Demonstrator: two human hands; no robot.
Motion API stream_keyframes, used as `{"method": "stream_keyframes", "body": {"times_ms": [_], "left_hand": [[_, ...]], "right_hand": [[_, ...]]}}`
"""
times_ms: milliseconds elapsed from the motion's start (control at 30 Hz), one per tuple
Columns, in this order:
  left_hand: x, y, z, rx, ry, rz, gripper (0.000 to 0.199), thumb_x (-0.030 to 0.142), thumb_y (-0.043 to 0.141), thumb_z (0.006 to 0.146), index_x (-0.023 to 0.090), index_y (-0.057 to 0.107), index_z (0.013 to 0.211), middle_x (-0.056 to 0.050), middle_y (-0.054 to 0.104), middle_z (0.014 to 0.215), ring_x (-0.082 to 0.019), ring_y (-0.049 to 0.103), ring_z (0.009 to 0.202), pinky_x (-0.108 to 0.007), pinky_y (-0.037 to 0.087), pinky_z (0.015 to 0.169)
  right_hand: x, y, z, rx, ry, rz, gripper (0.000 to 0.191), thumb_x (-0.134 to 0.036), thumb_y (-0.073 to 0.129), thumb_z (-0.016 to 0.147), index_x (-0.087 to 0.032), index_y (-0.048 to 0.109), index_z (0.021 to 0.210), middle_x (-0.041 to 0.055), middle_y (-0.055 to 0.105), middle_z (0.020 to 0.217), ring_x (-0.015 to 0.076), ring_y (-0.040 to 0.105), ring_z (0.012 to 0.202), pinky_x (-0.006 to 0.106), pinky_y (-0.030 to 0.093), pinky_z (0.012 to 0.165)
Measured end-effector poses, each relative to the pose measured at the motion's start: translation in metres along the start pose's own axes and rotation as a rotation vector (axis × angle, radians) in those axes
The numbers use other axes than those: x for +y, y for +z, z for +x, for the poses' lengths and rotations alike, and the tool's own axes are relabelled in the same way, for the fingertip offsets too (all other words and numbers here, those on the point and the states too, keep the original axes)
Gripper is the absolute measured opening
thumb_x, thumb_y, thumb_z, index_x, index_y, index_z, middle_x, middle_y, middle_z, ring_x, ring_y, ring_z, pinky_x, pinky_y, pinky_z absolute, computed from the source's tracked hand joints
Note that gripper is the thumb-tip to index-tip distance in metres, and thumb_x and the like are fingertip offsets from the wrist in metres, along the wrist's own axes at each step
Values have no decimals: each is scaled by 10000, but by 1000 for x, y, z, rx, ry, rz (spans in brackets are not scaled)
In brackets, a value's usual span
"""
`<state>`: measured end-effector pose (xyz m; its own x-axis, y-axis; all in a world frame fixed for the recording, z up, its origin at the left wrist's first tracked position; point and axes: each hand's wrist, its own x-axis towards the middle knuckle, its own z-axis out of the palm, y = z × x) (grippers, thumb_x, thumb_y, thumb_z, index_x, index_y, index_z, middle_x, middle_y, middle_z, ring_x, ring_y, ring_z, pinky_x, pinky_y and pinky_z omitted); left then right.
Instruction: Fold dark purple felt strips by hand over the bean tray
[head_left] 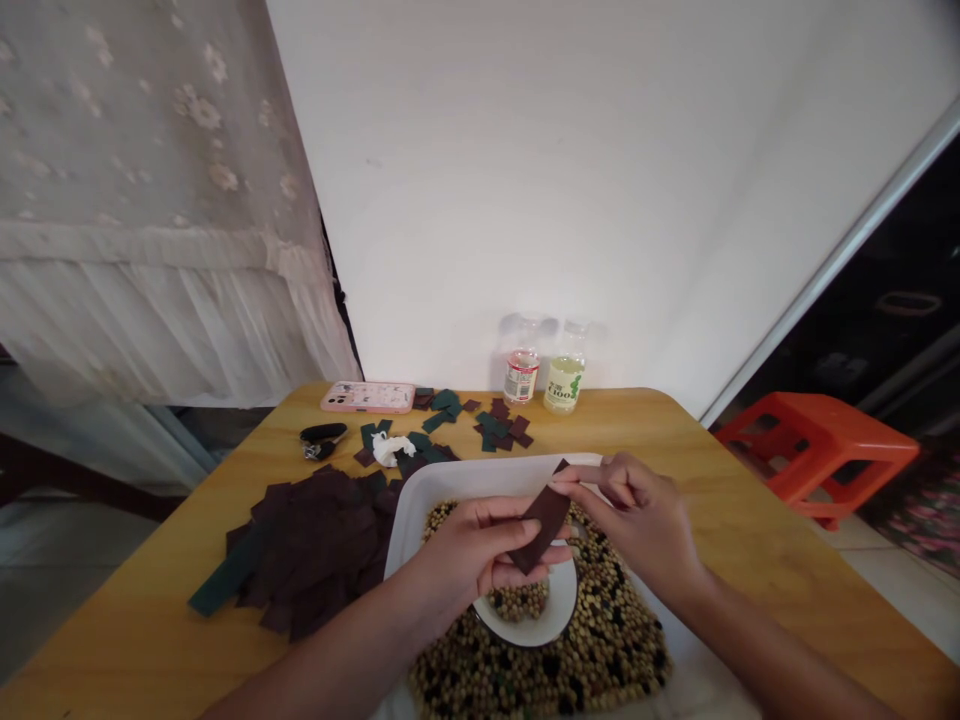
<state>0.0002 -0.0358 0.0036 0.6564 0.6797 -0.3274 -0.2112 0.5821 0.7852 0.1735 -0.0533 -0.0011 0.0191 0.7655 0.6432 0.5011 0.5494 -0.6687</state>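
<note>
A flat, dark brown rectangular piece (541,527), like cloth or a small flat pouch, lies tilted across the fingers of my left hand (491,540), with the thumb pressed on it. At its upper end, the thumb and forefinger of my right hand (630,505) pinch the edge. Below both hands a white bowl (559,618) holds some small round tan beads or seeds (519,602). The bowl rests on many more tan and black ones (600,670) in a white plastic tub (411,510). My left hand hides part of the bowl.
Left of the tub is a large heap of dark brown and green pieces (322,540). Smaller scattered pieces (504,425), a pink-cased phone (367,397), black keys (322,440), crumpled tissue (391,450) and two bottles (564,380) sit farther back. An orange stool (832,440) stands to the right.
</note>
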Motion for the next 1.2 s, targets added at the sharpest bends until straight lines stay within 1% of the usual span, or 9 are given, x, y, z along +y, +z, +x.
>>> {"method": "stream_keyframes", "body": {"times_ms": [200, 333, 433, 500, 600, 767, 967, 1067, 1200], "left_hand": [[-2, -1, 2, -7, 11, -1, 249, 210, 649, 693, 135, 650, 931, -102, 686, 903, -181, 652, 816, -217, 487, 664], [-3, -1, 5, 72, 0, -90, 181, 172, 639, 666, 134, 632, 843, -82, 696, 810, -204, 664, 739, -259, 499, 623], [-3, -2, 6, 100, -29, -118, 193, 240, 588, 707, 117, 616, 852, -106, 691, 775, -218, 663, 716, -274, 495, 601], [-3, -3, 6, 74, -50, -80, 237, 286, 556, 733, 104, 618, 872, -111, 687, 723, -213, 663, 689, -269, 489, 589], [-4, -6, 6, 17, -58, 2, 233, 262, 584, 700, 108, 629, 870, -92, 683, 685, -204, 659, 643, -276, 489, 584], [-5, -4, 7, 6, -32, 88, 269, 273, 610, 683, 117, 627, 901, -76, 676, 699, -176, 643, 603, -270, 475, 575], [-6, -6, 9, 158, 133, 156, 256, 307, 616, 689, 126, 646, 867, -37, 653, 666, -118, 588, 582, -217, 428, 568], [-6, -7, 9, 135, 152, 103, 247, 292, 609, 690, 117, 655, 858, -48, 660, 681, -120, 595, 611, -212, 428, 590], [-4, -5, 8, 110, 122, -24, 276, 161, 613, 626, 129, 657, 896, -55, 684, 731, -135, 624, 659, -231, 454, 651]], "right_hand": [[-1, 3, -4, -87, 39, 15, 415, -187, 593, 763, -226, 230, 566, -39, 542, 508, 195, 680, 679, 210, 445, 468], [-4, 4, -4, -112, 73, 25, 434, -217, 597, 765, -225, 210, 568, -42, 539, 512, 188, 680, 678, 199, 440, 471], [-7, 4, -3, -180, 23, -28, 454, -197, 601, 758, -220, 194, 557, -56, 499, 482, 163, 670, 618, 191, 418, 459], [-10, 4, -4, -241, -31, -63, 463, -186, 609, 753, -215, 195, 548, -63, 481, 476, 140, 653, 577, 189, 411, 460], [-12, 3, -4, -309, -119, -96, 453, -200, 618, 751, -213, 216, 543, -63, 492, 483, 115, 612, 530, 195, 409, 455], [-11, 3, -3, -329, -148, -103, 429, -206, 611, 758, -220, 239, 545, -59, 498, 477, 113, 591, 512, 198, 416, 434], [-12, 4, -4, -312, -91, -23, 445, -201, 611, 759, -218, 224, 539, -48, 513, 517, 138, 663, 603, 187, 434, 459], [-14, 4, -3, -319, -133, -61, 424, -197, 616, 753, -215, 254, 534, -50, 518, 512, 138, 663, 594, 184, 420, 436], [-10, 3, -2, -300, -141, -103, 419, -191, 593, 765, -218, 250, 527, -35, 587, 533, 143, 648, 580, 214, 433, 444]]}}
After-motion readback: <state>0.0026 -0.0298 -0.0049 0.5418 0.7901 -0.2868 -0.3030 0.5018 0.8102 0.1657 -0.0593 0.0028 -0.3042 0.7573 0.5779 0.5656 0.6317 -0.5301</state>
